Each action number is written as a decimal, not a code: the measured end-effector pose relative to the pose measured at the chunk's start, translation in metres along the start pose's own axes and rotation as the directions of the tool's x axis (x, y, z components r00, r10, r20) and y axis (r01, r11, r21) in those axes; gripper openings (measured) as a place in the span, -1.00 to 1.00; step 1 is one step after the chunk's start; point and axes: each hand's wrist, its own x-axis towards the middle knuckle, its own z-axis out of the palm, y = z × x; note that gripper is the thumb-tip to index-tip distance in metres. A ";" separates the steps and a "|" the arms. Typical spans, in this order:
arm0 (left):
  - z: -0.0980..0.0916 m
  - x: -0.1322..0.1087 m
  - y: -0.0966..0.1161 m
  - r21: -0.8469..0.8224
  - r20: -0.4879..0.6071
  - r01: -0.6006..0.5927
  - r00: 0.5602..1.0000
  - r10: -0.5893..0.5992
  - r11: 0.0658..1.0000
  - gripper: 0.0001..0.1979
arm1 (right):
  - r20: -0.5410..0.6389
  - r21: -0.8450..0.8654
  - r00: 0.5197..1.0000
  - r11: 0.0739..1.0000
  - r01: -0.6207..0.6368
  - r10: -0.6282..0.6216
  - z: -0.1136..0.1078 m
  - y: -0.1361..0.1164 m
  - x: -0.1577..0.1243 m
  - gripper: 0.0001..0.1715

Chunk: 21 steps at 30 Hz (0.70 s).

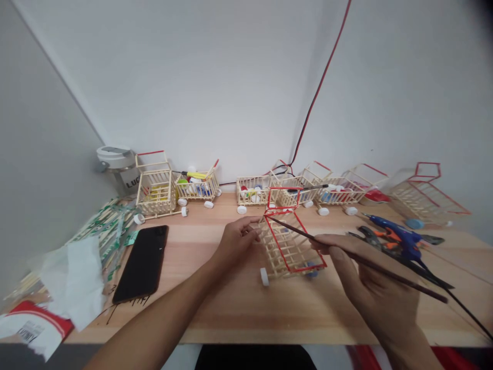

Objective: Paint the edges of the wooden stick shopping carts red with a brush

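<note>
A miniature shopping cart [275,252] made of thin wooden sticks stands at the middle of the table. Its top rim and handle frame are red, and a white wheel [264,276] shows at its near left corner. My left hand [239,239] is closed with its fingertips on the cart's left side near the handle. In my right hand [370,282] is a slim dark paintbrush [389,269], gripped like a pen. The brush tip meets the red rim at the cart's far left corner, close to my left fingertips.
Several stick carts, one of them a loaded cart [197,185], line the wall. Left lie a black phone [142,264], packaged sticks [111,226] and white tissue [84,277], with a lidded cup [119,167] behind. Right are a blue glue gun [400,236] and pliers [370,236].
</note>
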 end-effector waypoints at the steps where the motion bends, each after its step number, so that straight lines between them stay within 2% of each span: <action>1: 0.000 0.000 0.000 -0.003 0.000 0.004 1.000 -0.004 1.000 -0.62 | 0.018 0.001 1.000 1.000 0.006 -0.006 0.000 0.000 0.000 -0.78; 12: 0.000 0.000 0.000 -0.039 0.016 0.011 1.000 -0.011 0.999 -0.62 | 0.070 0.050 0.996 0.997 -0.053 0.050 0.004 0.007 -0.007 -0.73; 17: -0.001 0.000 0.000 -0.047 0.010 0.034 0.999 -0.033 0.998 -0.60 | 0.005 0.029 0.994 0.994 -0.106 0.106 -0.007 0.010 -0.005 -0.73; 21: -0.002 0.002 -0.002 -0.078 0.020 0.029 0.999 -0.028 0.997 -0.60 | -0.064 -0.097 0.993 0.989 -0.109 0.103 -0.018 0.016 -0.002 -0.81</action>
